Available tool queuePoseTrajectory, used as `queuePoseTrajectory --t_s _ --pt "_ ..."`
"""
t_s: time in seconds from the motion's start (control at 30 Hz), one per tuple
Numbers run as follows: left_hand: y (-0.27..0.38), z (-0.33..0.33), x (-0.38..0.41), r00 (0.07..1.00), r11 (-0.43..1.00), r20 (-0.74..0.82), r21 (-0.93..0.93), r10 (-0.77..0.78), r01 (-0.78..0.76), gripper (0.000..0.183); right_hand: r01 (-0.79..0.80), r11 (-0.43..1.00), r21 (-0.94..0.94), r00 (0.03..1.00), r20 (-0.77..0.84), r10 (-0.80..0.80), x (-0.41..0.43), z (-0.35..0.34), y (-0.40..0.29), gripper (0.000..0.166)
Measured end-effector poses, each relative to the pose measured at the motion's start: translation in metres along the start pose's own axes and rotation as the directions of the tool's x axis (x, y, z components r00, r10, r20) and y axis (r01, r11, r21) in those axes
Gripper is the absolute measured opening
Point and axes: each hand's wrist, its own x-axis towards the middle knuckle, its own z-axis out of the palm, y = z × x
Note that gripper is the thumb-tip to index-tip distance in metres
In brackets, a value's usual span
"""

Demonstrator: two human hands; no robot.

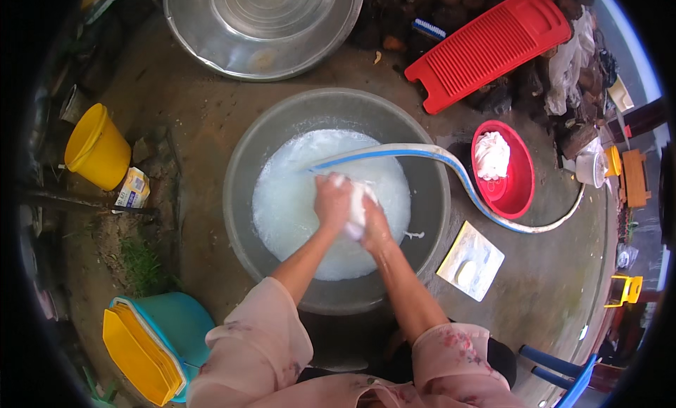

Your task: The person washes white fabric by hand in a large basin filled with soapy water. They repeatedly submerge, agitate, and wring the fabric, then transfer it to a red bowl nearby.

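A wide grey basin (240,170) holds cloudy, foamy water (285,207). Over the water, near the basin's middle, my left hand (332,199) and my right hand (376,225) grip a wet white cloth (358,207) between them. My fingers are partly hidden and slightly blurred. A pale hose with a blue stripe (406,150) crosses the basin's right rim, and its end reaches the water just above my hands. To the right, a red basin (520,196) contains a bunched white cloth (492,155). Below it, a bar of soap (466,274) lies on a pale square board (483,257).
A large metal basin (311,48) lies beyond the grey one. A red washboard (486,48) and a blue brush (429,29) rest at the upper right. At left are a yellow bucket (105,154) and a teal bucket (182,323) with yellow items.
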Motion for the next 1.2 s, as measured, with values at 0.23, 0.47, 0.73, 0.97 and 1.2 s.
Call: queuePoseTrajectory --t_s 0.23,0.47,0.73,0.97,1.2 --pt "0.013 0.001 -0.017 0.941 0.933 0.339 0.334 0.01 -0.13 0.024 0.009 0.94 -0.342 0.999 -0.046 -0.026 0.01 -0.038 -0.024 0.05" --pt "-0.023 -0.083 0.011 0.781 0.647 0.622 0.569 0.065 -0.508 0.025 0.219 0.006 -0.976 0.923 0.205 -0.326 -0.008 -0.057 -0.07 0.048" --pt "0.041 -0.029 0.022 0.655 0.955 0.755 -0.171 -0.03 0.241 0.052 0.248 0.782 -0.572 0.968 0.182 -0.173 -0.032 -0.018 -0.11 0.051" --pt "0.038 0.0 0.016 0.71 0.883 0.704 -0.328 -0.007 0.335 0.057 0.409 0.786 -0.464 0.91 0.268 -0.315 -0.04 -0.005 -0.116 0.051" --pt "0.055 -0.027 0.02 0.706 0.769 0.672 -0.566 0.223 0.296 0.032 0.352 0.313 -0.882 0.775 0.087 -0.626 -0.031 -0.02 -0.14 0.041"
